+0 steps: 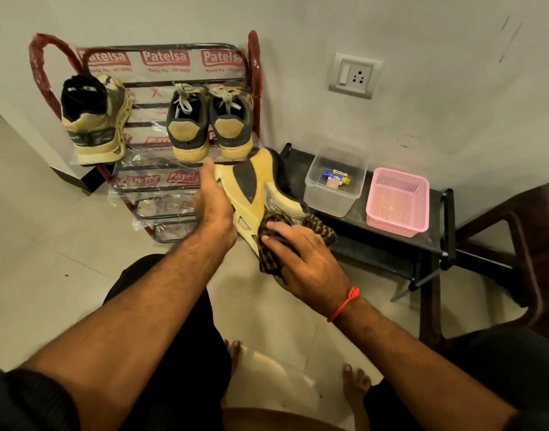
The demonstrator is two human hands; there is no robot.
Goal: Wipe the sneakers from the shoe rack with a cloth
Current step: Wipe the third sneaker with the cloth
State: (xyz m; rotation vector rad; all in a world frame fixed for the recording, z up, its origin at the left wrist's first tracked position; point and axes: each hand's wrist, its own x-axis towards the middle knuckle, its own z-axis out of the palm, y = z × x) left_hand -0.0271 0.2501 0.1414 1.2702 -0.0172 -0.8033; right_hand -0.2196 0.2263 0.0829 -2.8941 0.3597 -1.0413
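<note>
Wiping is under way on one sneaker (254, 185), held off the floor just right of the shoe rack (161, 126): left hand (212, 200) grips it, right hand (304, 259) presses the cloth (273, 222) against its sole; three sneakers on the rack probably still wait

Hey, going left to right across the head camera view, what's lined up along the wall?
Lone tan sneaker stuffed with a black sock → pair of tan and grey sneakers → clear plastic tub holding batteries → pink plastic mesh basket → dark brown plastic chair.
</note>
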